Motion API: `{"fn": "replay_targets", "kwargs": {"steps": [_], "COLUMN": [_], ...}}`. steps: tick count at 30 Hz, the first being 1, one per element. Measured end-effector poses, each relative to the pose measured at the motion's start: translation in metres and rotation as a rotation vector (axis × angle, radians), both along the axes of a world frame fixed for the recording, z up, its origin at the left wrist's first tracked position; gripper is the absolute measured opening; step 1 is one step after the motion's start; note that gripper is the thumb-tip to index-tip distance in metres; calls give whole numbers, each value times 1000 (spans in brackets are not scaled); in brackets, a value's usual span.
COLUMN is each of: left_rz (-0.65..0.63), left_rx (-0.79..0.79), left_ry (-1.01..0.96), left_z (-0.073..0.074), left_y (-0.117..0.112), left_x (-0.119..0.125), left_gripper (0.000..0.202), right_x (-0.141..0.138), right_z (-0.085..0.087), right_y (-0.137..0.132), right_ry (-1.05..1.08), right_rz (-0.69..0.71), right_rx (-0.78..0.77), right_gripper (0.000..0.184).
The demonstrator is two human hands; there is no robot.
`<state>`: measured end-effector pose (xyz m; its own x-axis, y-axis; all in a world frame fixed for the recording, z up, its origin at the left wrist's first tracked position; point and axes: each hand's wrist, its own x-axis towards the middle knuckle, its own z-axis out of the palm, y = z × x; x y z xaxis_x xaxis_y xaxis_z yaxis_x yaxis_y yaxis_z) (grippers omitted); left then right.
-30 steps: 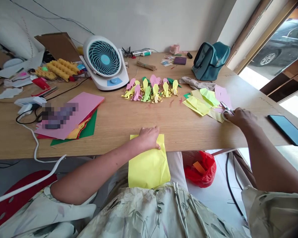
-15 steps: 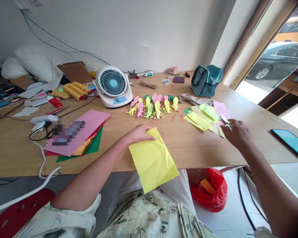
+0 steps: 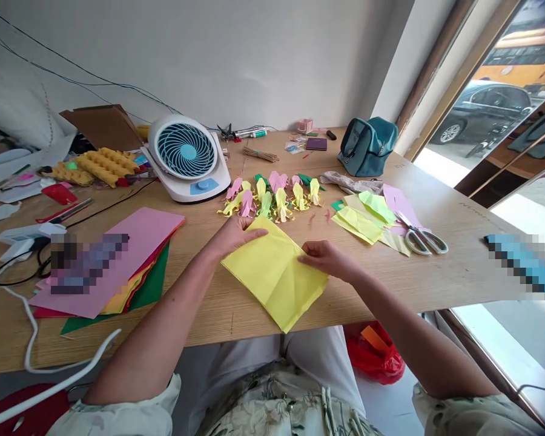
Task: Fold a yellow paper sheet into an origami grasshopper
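Yellow sheet lies diamond-wise at the front edge of the table, near corner overhanging. Left hand pinches its far corner and right hand has fingers closed on the right corner, likely holding it flat. Scissors lie to the right, apart.

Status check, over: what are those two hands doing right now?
Left hand grips yellow sheet, far corner. Right hand grips its right edge. Scissors lie aside, untouched.
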<state>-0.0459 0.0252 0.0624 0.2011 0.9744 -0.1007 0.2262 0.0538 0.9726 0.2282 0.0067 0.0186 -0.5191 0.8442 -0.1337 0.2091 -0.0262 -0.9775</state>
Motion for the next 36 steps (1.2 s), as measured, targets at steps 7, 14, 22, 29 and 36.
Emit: {"fn": "replay_targets", "kwargs": {"steps": [7, 14, 22, 29, 36], "left_rz": [459, 229, 51, 120, 241], "left_rx": [320, -6, -235, -103, -106], "left_ry": [-199, -443, -584, -589, -510], "left_z": [-36, -59, -57, -53, -56], "left_y": [16, -9, -19, -23, -20], "left_x": [-19, 11, 11, 11, 15], "left_gripper": [63, 74, 62, 48, 52], "right_x": [-10, -2, -3, -11, -15], "right_z": [-12, -23, -15, -11, -8], "right_y": [40, 38, 32, 26, 22], "right_ry": [190, 341, 386, 303, 313], "right_rz": [-216, -366, -374, -246, -215], "right_rx": [-66, -91, -19, -45, -3], "right_gripper": [51, 41, 36, 48, 48]}}
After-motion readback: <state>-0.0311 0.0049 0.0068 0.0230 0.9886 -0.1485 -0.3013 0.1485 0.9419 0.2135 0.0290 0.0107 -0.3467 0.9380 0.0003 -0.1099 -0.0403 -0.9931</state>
